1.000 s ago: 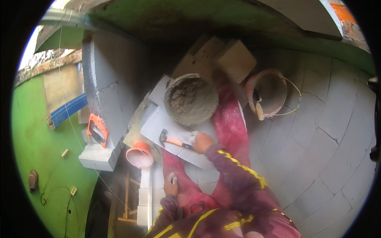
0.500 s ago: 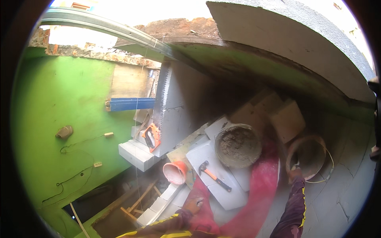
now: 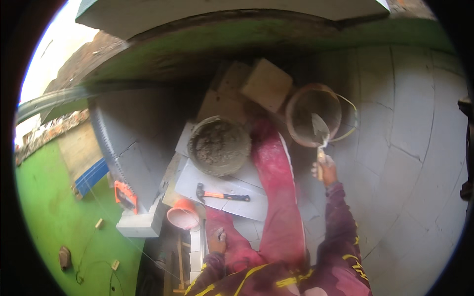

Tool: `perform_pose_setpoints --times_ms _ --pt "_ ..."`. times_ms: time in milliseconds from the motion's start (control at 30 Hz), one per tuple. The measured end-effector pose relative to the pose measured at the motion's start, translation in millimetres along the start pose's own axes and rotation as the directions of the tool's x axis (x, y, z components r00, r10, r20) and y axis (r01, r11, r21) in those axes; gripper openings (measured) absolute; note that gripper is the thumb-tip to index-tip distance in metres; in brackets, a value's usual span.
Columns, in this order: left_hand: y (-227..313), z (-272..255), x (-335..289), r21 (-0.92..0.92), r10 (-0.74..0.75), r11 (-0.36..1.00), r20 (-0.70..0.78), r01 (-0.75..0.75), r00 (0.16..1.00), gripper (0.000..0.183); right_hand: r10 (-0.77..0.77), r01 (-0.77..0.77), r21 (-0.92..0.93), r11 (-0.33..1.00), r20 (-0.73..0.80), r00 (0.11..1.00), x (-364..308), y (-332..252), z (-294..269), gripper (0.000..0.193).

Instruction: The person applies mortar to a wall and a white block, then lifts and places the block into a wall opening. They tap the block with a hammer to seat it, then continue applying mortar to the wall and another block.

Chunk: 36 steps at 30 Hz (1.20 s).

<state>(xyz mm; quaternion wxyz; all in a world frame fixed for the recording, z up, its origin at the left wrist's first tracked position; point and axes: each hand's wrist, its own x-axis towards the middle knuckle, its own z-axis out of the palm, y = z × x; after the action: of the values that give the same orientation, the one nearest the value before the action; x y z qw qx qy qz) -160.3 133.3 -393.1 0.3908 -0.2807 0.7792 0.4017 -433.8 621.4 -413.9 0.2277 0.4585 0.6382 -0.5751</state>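
My right hand point(image 3: 326, 170) grips the pale handle of a trowel point(image 3: 321, 129), its blade inside the round bucket point(image 3: 291, 129) with a light handle. My left hand point(image 3: 216, 241) rests on my left thigh, fingers curled around a pale spot too small to make out. In front of me a round tub point(image 3: 219, 148) of grey mortar sits on light blocks. Nearer lies a hammer point(image 3: 222, 196) with an orange and black handle, flat on a pale block point(image 3: 192, 172). An orange bucket point(image 3: 183, 215) stands near my left knee.
A handsaw point(image 3: 126, 196) with an orange handle leans at the block wall point(image 3: 143, 118) on the left. One white block point(image 3: 139, 224) juts out below it. Tan blocks point(image 3: 269, 85) are stacked beyond the tub. Large grey blocks point(image 3: 395, 163) form the surface at my right.
The view has swung right, so everything sits further left. My right hand has drawn back toward me, and the trowel's blade now shows. My left hand stays on my thigh.
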Motion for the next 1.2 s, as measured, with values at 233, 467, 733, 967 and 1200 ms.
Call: perform_pose_setpoints --times_ms 233,467,733,967,1200 --pt "-3.7 -33.9 -8.6 0.035 -0.027 0.999 0.026 0.027 0.999 0.032 -0.592 0.320 -0.639 0.699 -0.267 0.761 -5.2 61.8 78.8 0.050" --pt "-0.7 -55.6 -12.2 0.076 -0.004 0.997 0.068 -0.001 0.998 0.034 -0.379 -0.020 -0.763 0.647 -0.344 0.859 -48.3 136.0 82.5 0.063" --pt "-8.0 -46.9 -4.9 0.201 0.044 0.978 0.019 -0.047 0.999 0.035 -0.005 0.011 0.024 1.000 -0.238 0.971 -94.1 131.9 13.7 0.055" --pt "17.6 -67.3 2.4 0.038 -0.156 0.987 -0.044 0.158 0.987 0.040 -0.077 -0.048 0.761 0.647 0.127 0.989 -12.4 88.1 29.9 0.054" --pt "22.5 -119.9 33.8 0.013 -0.208 0.976 -0.218 0.216 0.954 0.043 0.172 -0.140 0.661 0.738 0.016 0.985 -88.0 148.6 -28.6 0.045"
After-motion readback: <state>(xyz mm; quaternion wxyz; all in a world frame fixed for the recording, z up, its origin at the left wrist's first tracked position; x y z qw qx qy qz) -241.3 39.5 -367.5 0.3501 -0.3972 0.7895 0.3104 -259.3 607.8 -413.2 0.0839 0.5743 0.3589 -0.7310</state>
